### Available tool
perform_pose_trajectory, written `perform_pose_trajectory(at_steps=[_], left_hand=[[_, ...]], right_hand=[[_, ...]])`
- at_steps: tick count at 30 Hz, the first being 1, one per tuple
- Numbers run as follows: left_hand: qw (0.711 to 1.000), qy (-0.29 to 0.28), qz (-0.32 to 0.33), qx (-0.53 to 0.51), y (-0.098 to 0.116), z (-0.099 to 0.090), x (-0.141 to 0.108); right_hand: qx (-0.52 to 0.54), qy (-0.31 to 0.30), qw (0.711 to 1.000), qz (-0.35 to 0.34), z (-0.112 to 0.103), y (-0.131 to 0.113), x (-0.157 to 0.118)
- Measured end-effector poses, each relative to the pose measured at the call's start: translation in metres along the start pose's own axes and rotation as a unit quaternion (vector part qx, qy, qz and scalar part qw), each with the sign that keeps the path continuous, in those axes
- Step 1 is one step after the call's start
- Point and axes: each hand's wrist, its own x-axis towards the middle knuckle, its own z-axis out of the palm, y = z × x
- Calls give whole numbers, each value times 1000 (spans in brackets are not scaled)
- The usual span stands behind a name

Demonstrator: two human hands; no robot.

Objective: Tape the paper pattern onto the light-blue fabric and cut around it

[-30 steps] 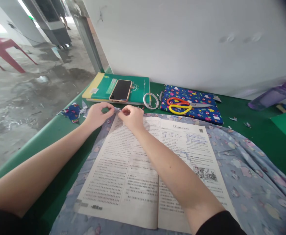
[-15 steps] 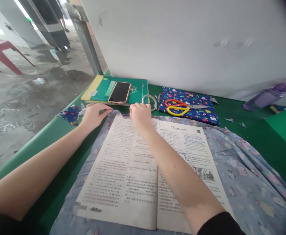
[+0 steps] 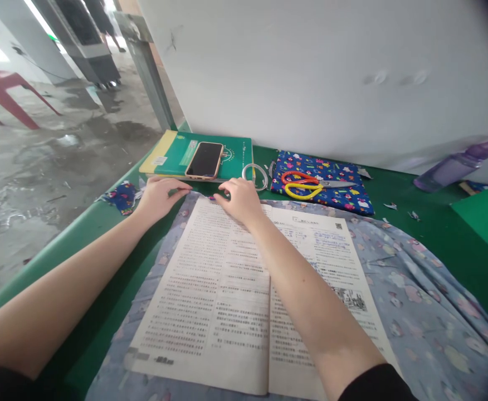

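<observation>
An open printed book (image 3: 194, 284) lies face up on a grey-blue patterned cloth (image 3: 419, 301), which shows around its edges. My left hand (image 3: 158, 197) is at the cloth's far left corner, thumb and forefinger pinched together on the fabric's edge. Just right of it, my right hand (image 3: 240, 200) rests by the book's far edge, thumb and curled fingers apart with a gap between them. Its forearm crosses the right-hand page and covers part of the print.
Beyond my hands lie a green book (image 3: 172, 151) with a phone (image 3: 205, 160) on it, a clear tape roll (image 3: 255, 176), and scissors (image 3: 305, 185) on a folded blue cloth (image 3: 344, 203). A purple bottle (image 3: 448, 170) leans by the wall. Scraps dot the green table (image 3: 432, 223).
My right hand has loosened from a closed grip at the cloth's far edge, its thumb and fingers parting. The left hand has stayed almost in place.
</observation>
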Motion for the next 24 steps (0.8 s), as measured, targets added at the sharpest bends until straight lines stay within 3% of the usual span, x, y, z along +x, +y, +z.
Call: perform_pose_trajectory(at_steps=[6, 11, 16, 24], left_hand=[[999, 6, -4, 34, 0, 2, -1], [996, 39, 64, 54, 4, -4, -3], [986, 27, 137, 94, 6, -8, -3], [987, -25, 121, 108, 12, -12, -3]], right_hand=[[5, -39, 998, -58, 1, -2, -2], [20, -33, 998, -40, 3, 1, -2], [39, -41, 998, -17, 3, 1, -4], [46, -73, 996, -4, -2, -5, -6]])
